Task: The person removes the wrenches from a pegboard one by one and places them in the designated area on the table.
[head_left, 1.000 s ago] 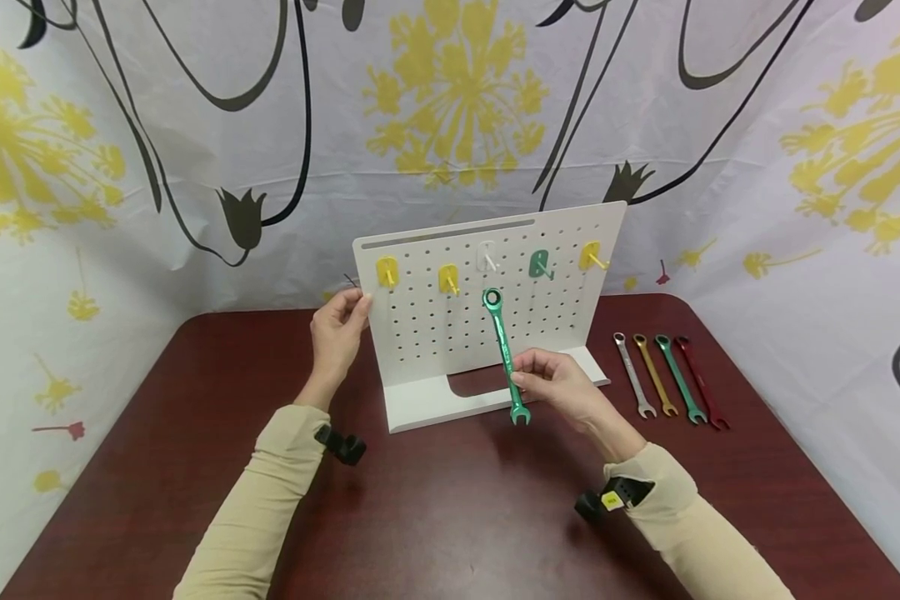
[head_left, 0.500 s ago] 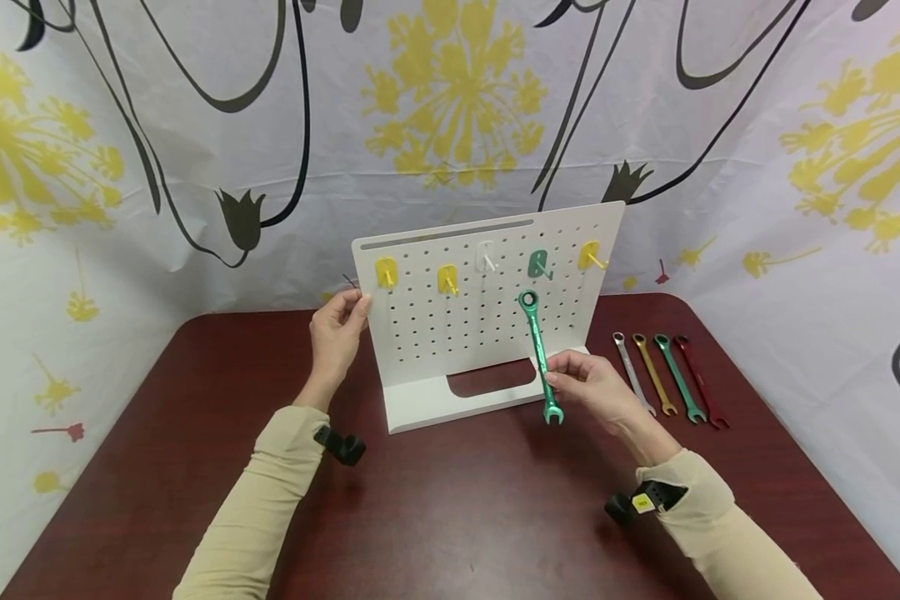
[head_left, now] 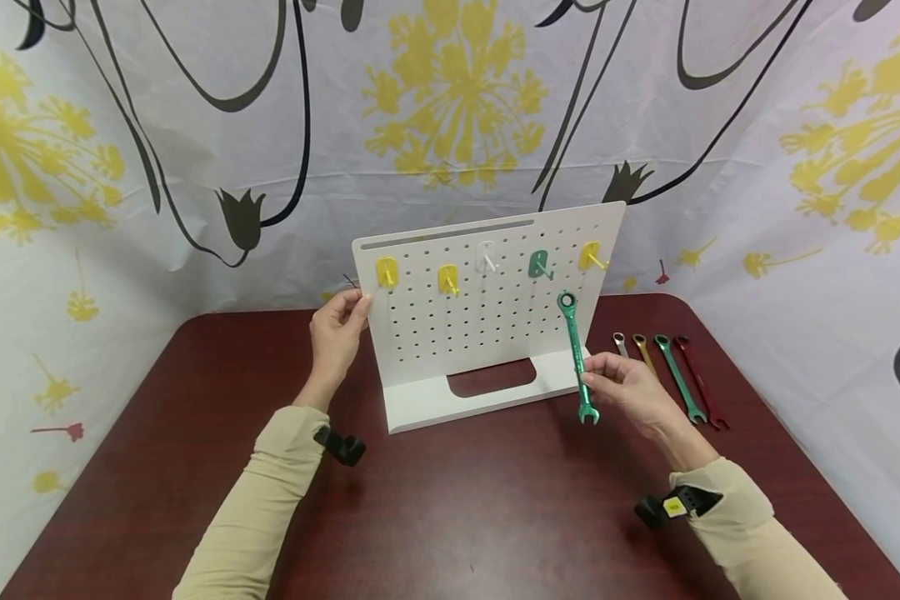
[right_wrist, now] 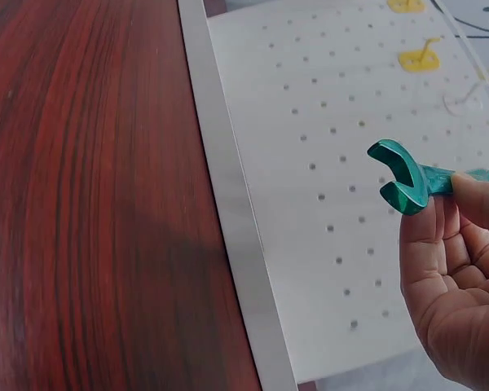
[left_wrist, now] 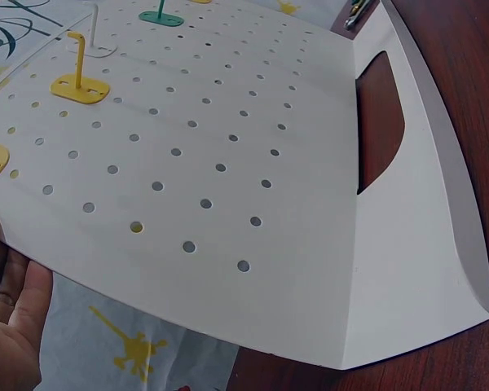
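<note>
In the head view, a white pegboard [head_left: 465, 317] stands on the table with several hooks along its upper part. My left hand [head_left: 335, 332] pinches the board's left edge between thumb and fingers; the left wrist view shows those fingers [left_wrist: 28, 297] at the edge. Raised before the board's right side is a green combination wrench [head_left: 576, 358], ring end up and open end down. My right hand [head_left: 630, 392] pinches its handle low down, thumb against fingers. Its ring end sits below the green hook [head_left: 539, 264] and the right yellow hook [head_left: 591, 256]. The right wrist view shows its open end [right_wrist: 401, 177] close.
Right of the board, several wrenches lie side by side on the dark red table [head_left: 450, 517]: silver [head_left: 620, 342], gold [head_left: 642, 350], green [head_left: 678, 379] and red [head_left: 701, 383]. My right hand partly covers the silver and gold ones. A patterned cloth [head_left: 465, 108] hangs behind.
My right hand has moved steadily right with the green wrench, from the board's middle to its right side. My left hand and the pegboard have stayed put.
</note>
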{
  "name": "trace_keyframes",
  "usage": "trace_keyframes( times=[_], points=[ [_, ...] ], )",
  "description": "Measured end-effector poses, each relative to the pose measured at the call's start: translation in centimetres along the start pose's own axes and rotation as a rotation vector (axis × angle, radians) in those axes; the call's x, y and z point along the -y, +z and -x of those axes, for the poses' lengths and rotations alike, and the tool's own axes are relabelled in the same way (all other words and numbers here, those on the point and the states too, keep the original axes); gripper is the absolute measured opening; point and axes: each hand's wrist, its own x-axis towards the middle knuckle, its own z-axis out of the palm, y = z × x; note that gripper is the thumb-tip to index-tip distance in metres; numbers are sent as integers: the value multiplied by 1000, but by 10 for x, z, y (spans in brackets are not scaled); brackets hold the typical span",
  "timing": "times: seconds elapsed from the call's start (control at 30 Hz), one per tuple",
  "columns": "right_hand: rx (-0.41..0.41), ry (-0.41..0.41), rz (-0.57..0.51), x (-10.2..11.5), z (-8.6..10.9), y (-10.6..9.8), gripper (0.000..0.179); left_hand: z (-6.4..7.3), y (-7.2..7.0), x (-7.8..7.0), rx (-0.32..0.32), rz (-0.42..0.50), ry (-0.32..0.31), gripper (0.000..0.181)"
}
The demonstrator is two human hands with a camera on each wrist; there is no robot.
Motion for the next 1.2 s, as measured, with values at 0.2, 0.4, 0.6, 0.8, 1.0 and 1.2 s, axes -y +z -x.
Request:
trace_keyframes(
  times=[0.2, 0.4, 0.6, 0.8, 1.0, 1.2],
  points=[
    [-28, 25, 37, -3, 9, -16, 4, 0, 0, 1, 0, -4, -5, 24],
    [-63, 30, 89, -10, 18, -35, 5, 0, 0, 0, -4, -9, -8, 24],
    [-96, 37, 31, -15, 23, -56, 13, 0, -1, 0, -5, -8, -15, 26],
    [-125, 27, -50, -22, 27, -80, 16, 1, -2, 0, -5, -9, -24, 24],
    [-132, 60, -105, -30, 33, -114, 20, 1, -2, 0, -7, -13, -26, 23],
    [-141, 78, -118, -42, 40, -146, 26, 1, -3, 1, -8, 0, -25, 23]
  ],
)
